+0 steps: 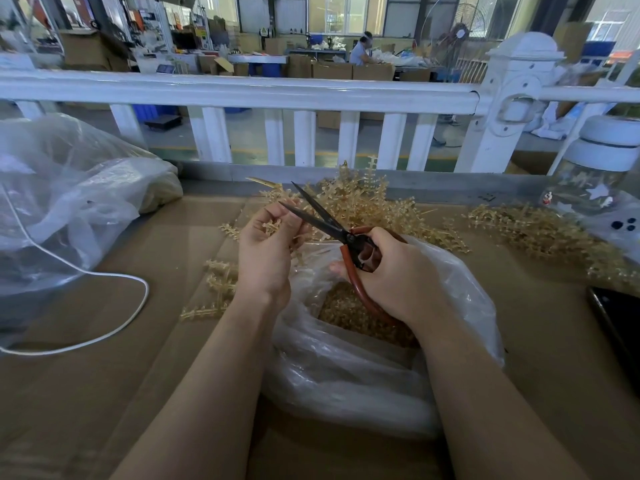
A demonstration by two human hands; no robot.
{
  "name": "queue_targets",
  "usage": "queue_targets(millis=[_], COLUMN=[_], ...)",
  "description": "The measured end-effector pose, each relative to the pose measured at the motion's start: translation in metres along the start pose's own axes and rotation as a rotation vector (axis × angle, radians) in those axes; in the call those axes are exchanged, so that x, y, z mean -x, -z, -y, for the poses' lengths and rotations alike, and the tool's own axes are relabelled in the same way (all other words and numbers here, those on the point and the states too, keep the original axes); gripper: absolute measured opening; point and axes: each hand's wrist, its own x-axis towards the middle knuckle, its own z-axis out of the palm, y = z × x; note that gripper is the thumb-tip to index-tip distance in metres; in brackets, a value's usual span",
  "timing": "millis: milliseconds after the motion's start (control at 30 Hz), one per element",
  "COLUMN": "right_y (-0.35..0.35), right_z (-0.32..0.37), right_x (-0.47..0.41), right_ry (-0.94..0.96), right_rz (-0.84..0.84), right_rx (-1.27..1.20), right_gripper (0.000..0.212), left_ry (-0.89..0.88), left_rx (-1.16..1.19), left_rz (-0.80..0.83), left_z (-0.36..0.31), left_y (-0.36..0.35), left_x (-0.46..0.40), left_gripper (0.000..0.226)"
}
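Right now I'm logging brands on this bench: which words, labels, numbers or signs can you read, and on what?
None can be read.
Green sign in the background: too small, blurred.
Posters at back left: blurred.
Jar: star and figure decorations only, no letters legible.
Scissors in the right hand, plastic sprig in the left hand: no marks visible.

Single head-worn wide-angle view, looking forward and down over the cardboard-covered tabletop, close to both forearms. Upper frame faces a white railing and workshop beyond. No second view.
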Motion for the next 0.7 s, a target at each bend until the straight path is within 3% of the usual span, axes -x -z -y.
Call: queue_targets(millis=[133,467,700], right_y=[-0.0017,-0.0042,-0.0041], right_z=[-0.0009,0.0005,-0.0004], right_x=[-0.001,-0.0014,-0.0024], right_ry=[0.005,0.047,0.025], right_rz=[-0.028,-0.101,-0.118], right_rx=[0.056,0.158,0.17], right_gripper=[0.054,0.042,0.049], left_ry=[-0.026,-0.009,-0.02], left_rx=[-0.022,0.045,0.034], left_rz=[0.026,-0.023,0.016], left_z=[0.0012,-0.0004,-0.0013], left_y=[0.0006,0.0011,0.0], left_x=[-0.001,-0.0006,0.0009], left_gripper=[0.011,0.013,0.013])
